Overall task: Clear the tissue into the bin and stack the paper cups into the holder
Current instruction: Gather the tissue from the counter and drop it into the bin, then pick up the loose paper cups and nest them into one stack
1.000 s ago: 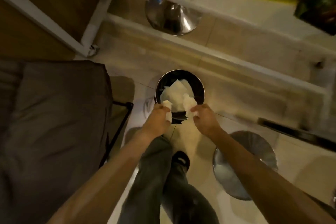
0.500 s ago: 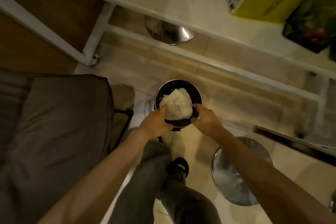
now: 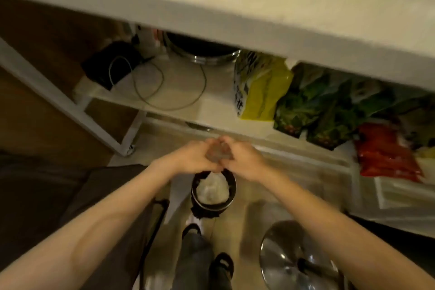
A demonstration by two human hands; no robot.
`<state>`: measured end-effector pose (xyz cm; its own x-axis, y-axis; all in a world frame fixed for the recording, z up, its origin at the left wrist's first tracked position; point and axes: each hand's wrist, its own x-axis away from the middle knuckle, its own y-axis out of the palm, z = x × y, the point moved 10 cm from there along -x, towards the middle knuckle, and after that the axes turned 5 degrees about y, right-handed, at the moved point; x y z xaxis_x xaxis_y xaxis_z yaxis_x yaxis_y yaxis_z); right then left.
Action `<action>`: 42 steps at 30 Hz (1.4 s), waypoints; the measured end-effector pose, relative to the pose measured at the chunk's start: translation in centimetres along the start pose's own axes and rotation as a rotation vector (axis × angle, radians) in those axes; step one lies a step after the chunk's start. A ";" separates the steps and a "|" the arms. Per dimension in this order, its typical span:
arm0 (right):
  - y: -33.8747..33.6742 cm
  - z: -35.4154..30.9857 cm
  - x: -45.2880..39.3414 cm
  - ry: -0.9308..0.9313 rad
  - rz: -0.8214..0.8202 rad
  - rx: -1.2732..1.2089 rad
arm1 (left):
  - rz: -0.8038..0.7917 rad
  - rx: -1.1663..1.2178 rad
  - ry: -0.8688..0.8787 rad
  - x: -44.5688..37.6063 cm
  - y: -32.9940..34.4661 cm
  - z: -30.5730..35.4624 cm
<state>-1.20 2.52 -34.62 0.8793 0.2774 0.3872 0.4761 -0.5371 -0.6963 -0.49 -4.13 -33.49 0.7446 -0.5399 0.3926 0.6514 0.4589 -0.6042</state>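
A small round dark bin (image 3: 233,187) stands on the floor in front of my feet, with a crumpled white tissue (image 3: 211,189) lying inside it. My left hand (image 3: 190,158) and my right hand (image 3: 244,160) are pressed together just above the bin's far rim. They are blurred, and a greyish smear sits between the fingers. I cannot tell whether anything is held there. No paper cups or cup holder are in view.
A grey cushioned chair (image 3: 47,195) is at my left and a chrome stool base (image 3: 299,259) at my right. Ahead is a white shelf (image 3: 179,92) with a cable, a metal pot (image 3: 202,52), a yellow bag (image 3: 261,87) and green and red packets, under a white counter (image 3: 259,0).
Both hands have let go of the tissue, risen from the bin's rim and come together above it. The tissue stays in the bin. My view has tilted upward toward the shelf.
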 end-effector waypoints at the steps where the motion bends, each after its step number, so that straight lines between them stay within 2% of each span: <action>1: -1.8 -1.2 1.0 -0.021 0.028 0.025 | 0.008 -0.026 0.038 0.7 -1.3 2.0; 6: -10.7 -7.6 6.3 -0.175 0.204 0.101 | 0.106 -0.131 0.205 4.1 -7.7 11.3; 10: -16.7 -12.5 10.0 -0.290 0.272 0.101 | 0.171 -0.125 0.286 7.1 -12.6 17.0; 13: -20.5 -15.6 11.4 -0.345 0.307 0.132 | 0.219 -0.180 0.336 8.7 -16.1 20.4; 17: -24.6 -18.5 12.3 -0.401 0.376 0.124 | 0.395 -0.204 0.356 10.1 -21.3 22.5; 22: -29.8 -20.8 12.0 -0.444 0.512 0.124 | 0.626 -0.140 0.409 11.1 -27.0 23.9; 28: -34.0 -24.3 8.7 -0.441 0.560 0.091 | 0.732 -0.203 0.402 10.1 -32.5 22.8; 32: -36.1 -26.1 5.4 -0.428 0.595 0.098 | 0.693 -0.294 0.301 7.2 -33.5 19.8; 35: -36.7 -26.2 1.9 -0.370 0.578 0.078 | 0.615 -0.461 0.240 5.0 -32.5 17.5; 42: -35.8 -24.6 -5.0 -0.242 0.464 0.007 | 0.596 -0.627 0.280 3.8 -31.9 16.3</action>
<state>-23.01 0.72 3.24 0.9755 0.1882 -0.1136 0.0348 -0.6425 -0.7655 -16.09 -9.33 -1.44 0.8168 -0.5252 -0.2389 -0.0901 0.2930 -0.9519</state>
